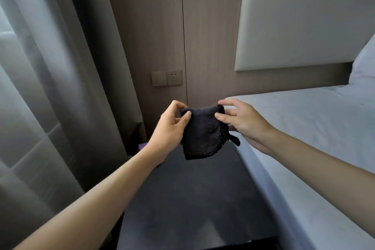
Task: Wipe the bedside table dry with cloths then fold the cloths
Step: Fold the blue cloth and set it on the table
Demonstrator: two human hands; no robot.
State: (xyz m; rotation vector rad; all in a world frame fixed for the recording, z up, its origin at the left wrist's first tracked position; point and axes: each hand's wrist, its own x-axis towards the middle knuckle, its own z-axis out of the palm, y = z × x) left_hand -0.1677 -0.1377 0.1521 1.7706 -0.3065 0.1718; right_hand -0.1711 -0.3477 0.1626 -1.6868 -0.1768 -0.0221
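A dark cloth point(203, 134) hangs in the air above the dark bedside table point(188, 199), folded over into a small hanging shape. My left hand point(170, 130) pinches its upper left corner between thumb and fingers. My right hand point(241, 119) holds the upper right corner with thumb and fingertips, the other fingers spread. A small loop tag sticks out at the cloth's right edge. A bit of purple point(142, 145) shows behind my left wrist; what it is cannot be told.
A bed with a white sheet point(304, 138) runs along the right, with a pillow point(363, 65) and padded headboard point(304, 26). Grey curtains point(50, 87) hang on the left. A switch and socket point(166, 78) sit on the wood wall panel behind.
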